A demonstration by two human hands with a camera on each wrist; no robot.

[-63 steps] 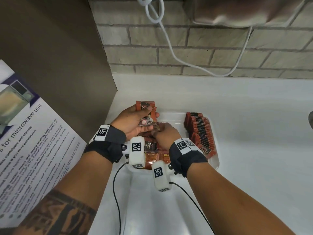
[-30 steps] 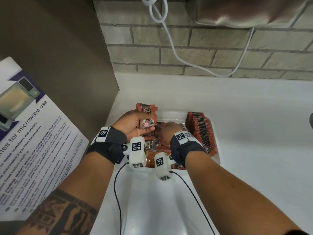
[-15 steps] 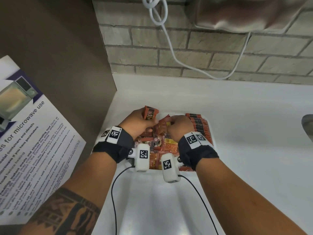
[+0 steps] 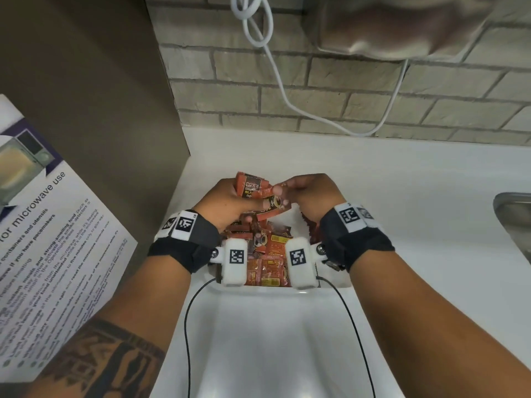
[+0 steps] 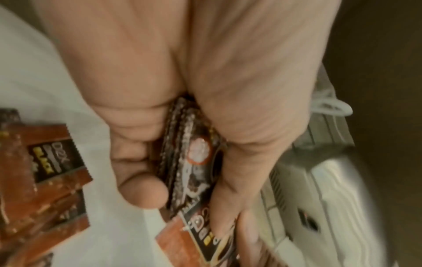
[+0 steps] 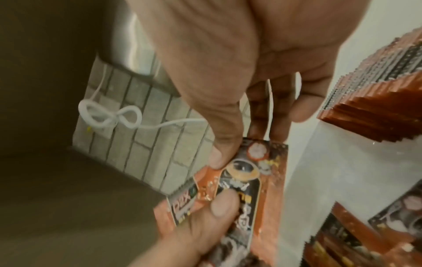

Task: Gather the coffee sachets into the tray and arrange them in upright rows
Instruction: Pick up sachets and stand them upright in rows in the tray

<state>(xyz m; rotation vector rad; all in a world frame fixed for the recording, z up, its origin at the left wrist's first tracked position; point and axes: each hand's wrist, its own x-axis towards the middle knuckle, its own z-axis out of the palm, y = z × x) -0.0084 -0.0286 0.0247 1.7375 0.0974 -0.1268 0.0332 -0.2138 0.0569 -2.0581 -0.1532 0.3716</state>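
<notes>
Above the far end of the white tray [image 4: 275, 289], my left hand [image 4: 247, 203] grips a small stack of orange-and-black coffee sachets [image 4: 250, 187]; the left wrist view shows the stack [image 5: 190, 162] on edge between thumb and fingers. My right hand [image 4: 283, 193] pinches one more sachet [image 4: 273, 205] against that stack, thumb and fingers on its end [image 6: 258, 168]. Loose sachets [image 4: 268, 254] lie in a heap in the tray. An upright row of sachets [image 6: 374, 112] stands along the tray's right side, hidden behind my right wrist in the head view.
A brown panel [image 4: 94, 96] rises on the left with a microwave-use notice [image 4: 43, 225] in front of it. A white cable [image 4: 275, 81] hangs down the brick wall below a metal unit [image 4: 402, 24]. A sink edge [image 4: 514, 222] shows at the right.
Both hands have risen from the heap in the tray. My right hand has lifted a sachet and brought it up against the stack that my left hand holds.
</notes>
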